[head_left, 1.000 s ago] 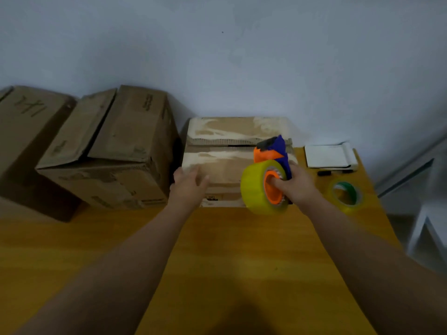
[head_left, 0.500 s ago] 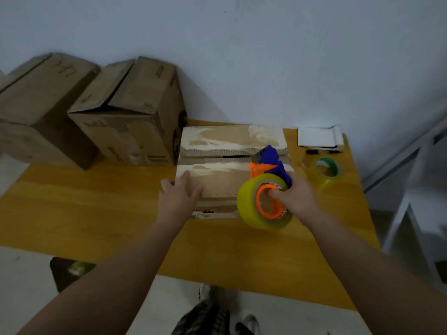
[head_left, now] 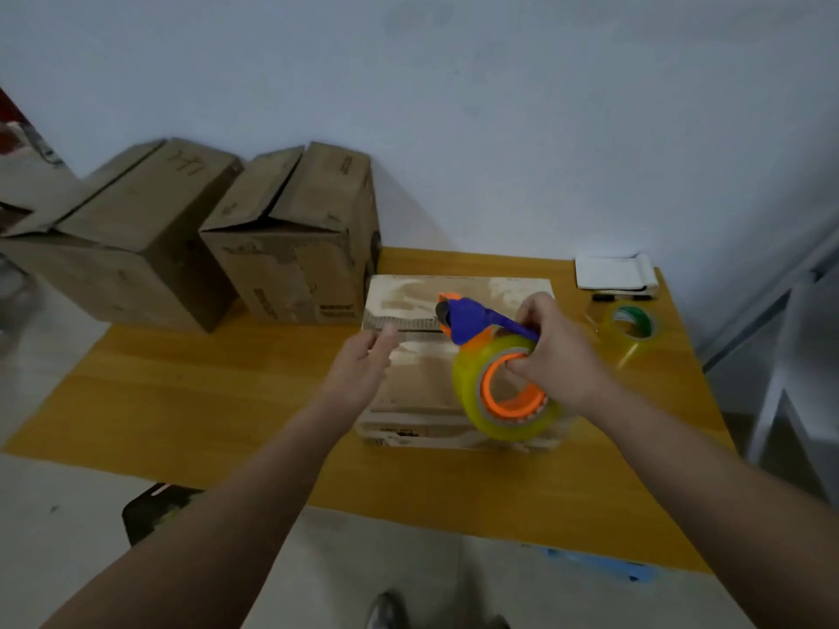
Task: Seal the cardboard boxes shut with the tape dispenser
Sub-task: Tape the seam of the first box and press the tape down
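Observation:
A low flat cardboard box (head_left: 422, 383) lies on the yellow table (head_left: 204, 401), its two top flaps meeting at a seam with a narrow gap. My left hand (head_left: 361, 370) rests flat on the near flap at the box's left edge, fingers straight. My right hand (head_left: 556, 356) grips the blue and orange tape dispenser (head_left: 481, 320) with a yellow tape roll (head_left: 467, 383), held over the right half of the box. The dispenser's head points left, above the seam.
Two taller cardboard boxes (head_left: 299, 247) (head_left: 136, 229) stand at the table's back left, flaps unsealed. A spare roll of tape (head_left: 633, 329), a black pen (head_left: 619, 298) and a white pad (head_left: 613, 273) lie at the back right. A grey frame (head_left: 781, 338) stands right of the table.
The view has risen and pulled back. My right hand turned the dispenser so its head points left over the seam. My left hand slid up toward the seam.

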Demonstrator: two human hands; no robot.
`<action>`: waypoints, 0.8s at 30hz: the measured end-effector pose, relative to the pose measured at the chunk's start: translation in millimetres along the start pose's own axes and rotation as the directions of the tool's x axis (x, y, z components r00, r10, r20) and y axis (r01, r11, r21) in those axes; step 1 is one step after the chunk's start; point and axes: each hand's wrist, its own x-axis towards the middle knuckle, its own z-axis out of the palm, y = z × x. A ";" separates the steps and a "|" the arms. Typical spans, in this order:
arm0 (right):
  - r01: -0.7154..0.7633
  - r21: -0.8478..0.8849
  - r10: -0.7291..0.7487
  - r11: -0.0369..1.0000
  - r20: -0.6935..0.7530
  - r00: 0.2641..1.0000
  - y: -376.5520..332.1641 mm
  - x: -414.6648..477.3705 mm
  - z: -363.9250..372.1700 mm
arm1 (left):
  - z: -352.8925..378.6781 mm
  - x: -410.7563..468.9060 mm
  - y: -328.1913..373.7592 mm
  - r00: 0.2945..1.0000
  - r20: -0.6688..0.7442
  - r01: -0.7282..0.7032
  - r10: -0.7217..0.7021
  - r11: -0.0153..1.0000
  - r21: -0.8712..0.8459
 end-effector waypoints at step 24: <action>0.388 -0.090 -0.354 0.917 0.260 0.898 -39.9 56.2 50.2 | -87.6 60.6 35.3 0.950 0.311 0.052 -0.019 0.994 -0.097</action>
